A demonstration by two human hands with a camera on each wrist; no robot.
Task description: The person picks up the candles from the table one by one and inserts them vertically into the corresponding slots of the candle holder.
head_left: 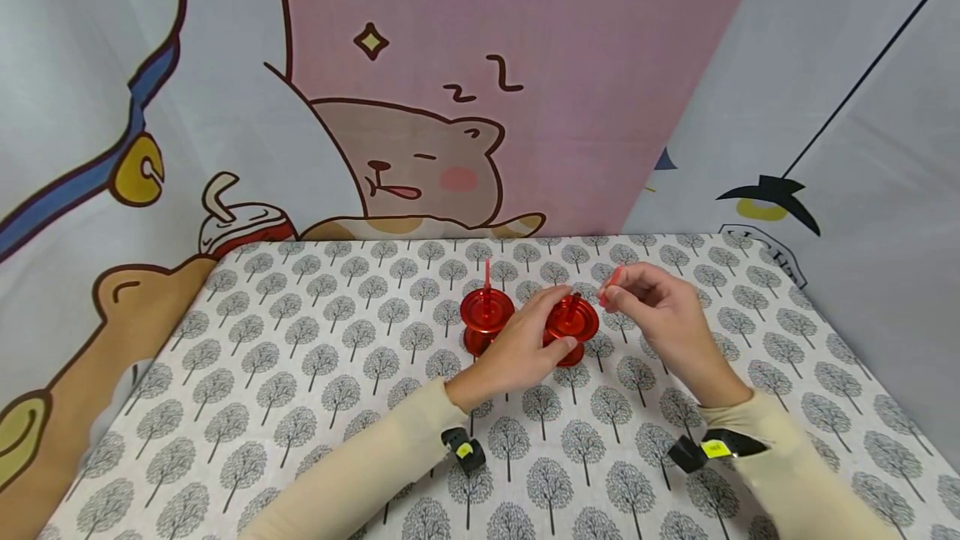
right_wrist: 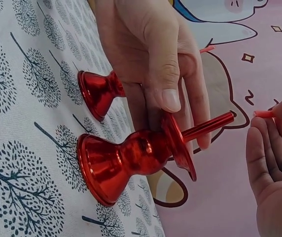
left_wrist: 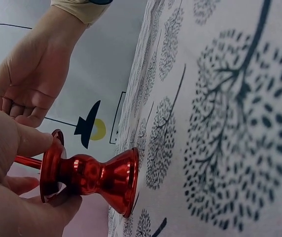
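Observation:
A shiny red metal candlestick [head_left: 581,327] stands upright on the patterned cloth. My left hand [head_left: 521,348] holds it by its dish, thumb on the near side and fingers behind, as the right wrist view shows. The candlestick's central tube [right_wrist: 210,127] rises with nothing seen in its top. To the right, my right hand [head_left: 667,315] pinches a thin red candle [right_wrist: 265,114] between thumb and fingers, apart from the tube. A second red candlestick [head_left: 480,319] stands left of the first, partly hidden by my left hand, with a thin red candle [head_left: 487,275] upright in it.
The table is covered by a white cloth [head_left: 315,373] printed with grey trees. Behind it hangs a cartoon backdrop [head_left: 585,90] with a sleeping bear. Straps with small black devices [head_left: 465,450] sit on both wrists.

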